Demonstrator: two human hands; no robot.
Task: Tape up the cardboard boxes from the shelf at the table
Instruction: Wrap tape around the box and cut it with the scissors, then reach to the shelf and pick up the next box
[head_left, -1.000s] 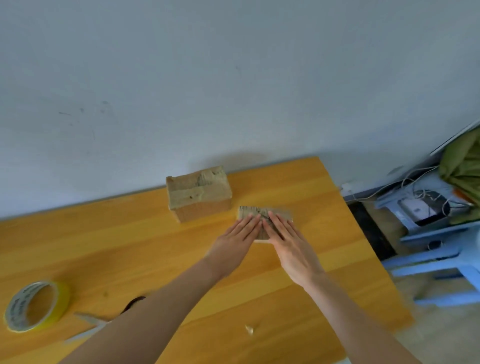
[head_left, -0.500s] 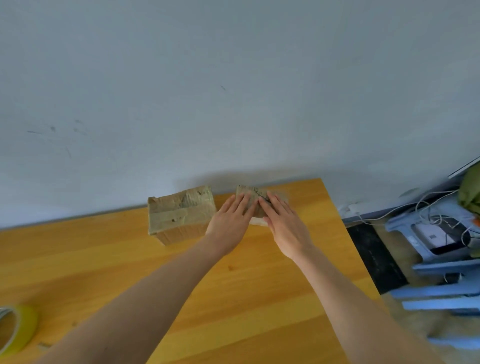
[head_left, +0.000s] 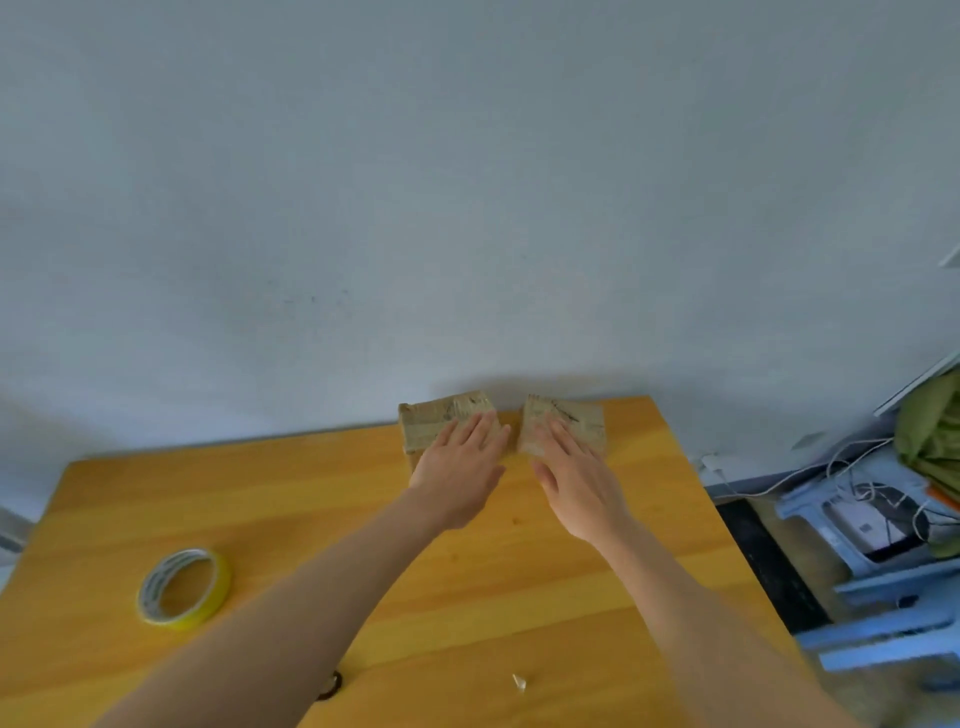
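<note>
— What lies nearest?

— A pale scrap (head_left: 518, 682) at the bottom middle of the frame, and a dark looped thing (head_left: 332, 686) half hidden under the left arm (head_left: 291, 597). What it is, I cannot tell.

— And the tape?

— The tape roll (head_left: 183, 587) lies flat at lower left on the wooden surface (head_left: 260, 493), untouched and well apart from both hands.

— Where are the boxes?

— At the far edge, centre of the frame, close against the wall (head_left: 467, 208). The left box (head_left: 436, 415) and right box (head_left: 576, 421) sit side by side with a narrow gap between them, their long sides running roughly across the frame. Both tops look already covered in tape.

— The hands?

— Each is flat, fingers straight, gripping nothing. The left hand (head_left: 457, 467) rests palm down on the left box, the right hand (head_left: 576, 483) on the right box.

— So what does the next move turn on?

— Probably the roll, if more taping is wanted. It lies down and to the left of the hands, back towards the camera, beside the left arm. I judge that hand has the shorter reach.
</note>
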